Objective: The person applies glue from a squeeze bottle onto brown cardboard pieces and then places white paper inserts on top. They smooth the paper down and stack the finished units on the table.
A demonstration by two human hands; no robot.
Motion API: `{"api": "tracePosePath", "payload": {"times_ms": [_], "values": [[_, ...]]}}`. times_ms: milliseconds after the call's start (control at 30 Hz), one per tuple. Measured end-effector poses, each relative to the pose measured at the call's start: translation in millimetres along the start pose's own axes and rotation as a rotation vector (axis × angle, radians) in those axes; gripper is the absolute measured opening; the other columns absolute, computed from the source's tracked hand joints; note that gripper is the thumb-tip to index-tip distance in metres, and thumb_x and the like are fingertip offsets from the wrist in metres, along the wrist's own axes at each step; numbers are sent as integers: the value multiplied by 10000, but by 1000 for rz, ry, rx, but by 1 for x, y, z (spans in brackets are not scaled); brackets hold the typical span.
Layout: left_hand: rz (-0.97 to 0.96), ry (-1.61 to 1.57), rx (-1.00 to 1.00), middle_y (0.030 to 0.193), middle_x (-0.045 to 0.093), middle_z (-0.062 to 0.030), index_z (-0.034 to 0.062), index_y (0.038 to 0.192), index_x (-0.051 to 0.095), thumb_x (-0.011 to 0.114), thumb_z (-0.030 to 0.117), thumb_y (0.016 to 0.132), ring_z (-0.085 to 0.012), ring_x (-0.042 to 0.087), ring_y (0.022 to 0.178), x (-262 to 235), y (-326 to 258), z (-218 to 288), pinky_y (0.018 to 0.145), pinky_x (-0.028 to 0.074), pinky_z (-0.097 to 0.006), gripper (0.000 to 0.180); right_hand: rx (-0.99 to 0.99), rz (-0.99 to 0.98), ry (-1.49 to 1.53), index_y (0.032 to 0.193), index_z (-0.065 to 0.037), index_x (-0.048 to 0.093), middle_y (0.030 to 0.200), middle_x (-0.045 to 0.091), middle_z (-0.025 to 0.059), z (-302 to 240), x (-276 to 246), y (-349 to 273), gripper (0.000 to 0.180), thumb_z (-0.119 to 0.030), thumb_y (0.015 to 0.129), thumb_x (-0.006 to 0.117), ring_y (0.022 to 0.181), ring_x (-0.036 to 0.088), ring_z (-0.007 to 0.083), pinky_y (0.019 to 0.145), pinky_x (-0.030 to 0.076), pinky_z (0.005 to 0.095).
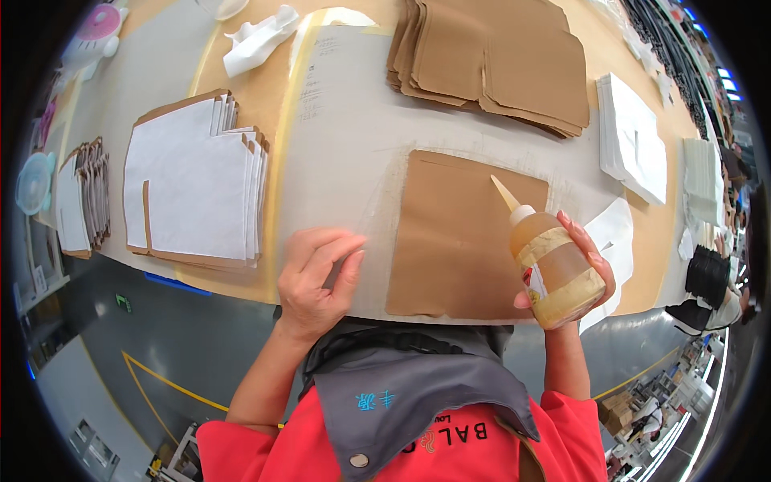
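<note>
A glue bottle (556,269) is gripped around its body by the right hand (585,265), lower right, nozzle over the brown sheet (458,241) at centre. The left hand (317,277) rests loosely curled on the desk (337,161). The sheet is judged light and floppy; 2 stacks lie beyond.

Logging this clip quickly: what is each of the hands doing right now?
Left hand: holds nothing, fingers loosely curled, resting on the table.
Right hand: closed around a glue bottle, nozzle over the brown paper sheet.
</note>
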State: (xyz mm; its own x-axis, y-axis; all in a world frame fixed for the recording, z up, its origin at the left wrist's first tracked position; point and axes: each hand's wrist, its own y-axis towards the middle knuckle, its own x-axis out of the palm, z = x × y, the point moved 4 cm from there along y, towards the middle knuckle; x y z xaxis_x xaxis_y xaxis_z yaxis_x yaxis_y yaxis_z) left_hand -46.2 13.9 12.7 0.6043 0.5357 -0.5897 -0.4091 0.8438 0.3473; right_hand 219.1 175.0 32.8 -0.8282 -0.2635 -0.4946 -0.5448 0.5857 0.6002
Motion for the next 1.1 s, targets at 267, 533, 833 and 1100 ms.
{"api": "tracePosePath", "payload": {"times_ms": [267,533,833,1100], "values": [[8,23,-18,954,662,-85,60,976,725,739,-21,799,-252,638,862,1,0,2,735,515,-334,195,49,67,-92,1351,-149,251,1364,509,243,4,-21,-12,1011,-631,668,819,1202,575,445,1031,476,565],[-19,24,-29,968,669,-109,32,984,711,715,-35,827,-250,646,874,2,1,3,757,517,-324,171,198,189,-178,1383,-115,218,1426,440,255,12,-42,-27,1037,-677,700,759,1220,560,454,1034,473,569],[-15,41,-21,946,664,-112,38,981,709,713,-32,824,-264,642,849,1,0,4,743,514,-335,172,443,457,16,1391,-103,218,1439,422,254,18,-52,-25,1085,-660,660,795,1272,517,430,1058,457,559],[-42,57,-29,994,660,-114,27,999,700,684,-34,859,-236,648,890,1,-2,3,785,520,-314,154,492,493,94,1391,-96,230,1443,418,261,15,-58,-31,1053,-610,684,818,1316,465,433,1083,431,572]]}}
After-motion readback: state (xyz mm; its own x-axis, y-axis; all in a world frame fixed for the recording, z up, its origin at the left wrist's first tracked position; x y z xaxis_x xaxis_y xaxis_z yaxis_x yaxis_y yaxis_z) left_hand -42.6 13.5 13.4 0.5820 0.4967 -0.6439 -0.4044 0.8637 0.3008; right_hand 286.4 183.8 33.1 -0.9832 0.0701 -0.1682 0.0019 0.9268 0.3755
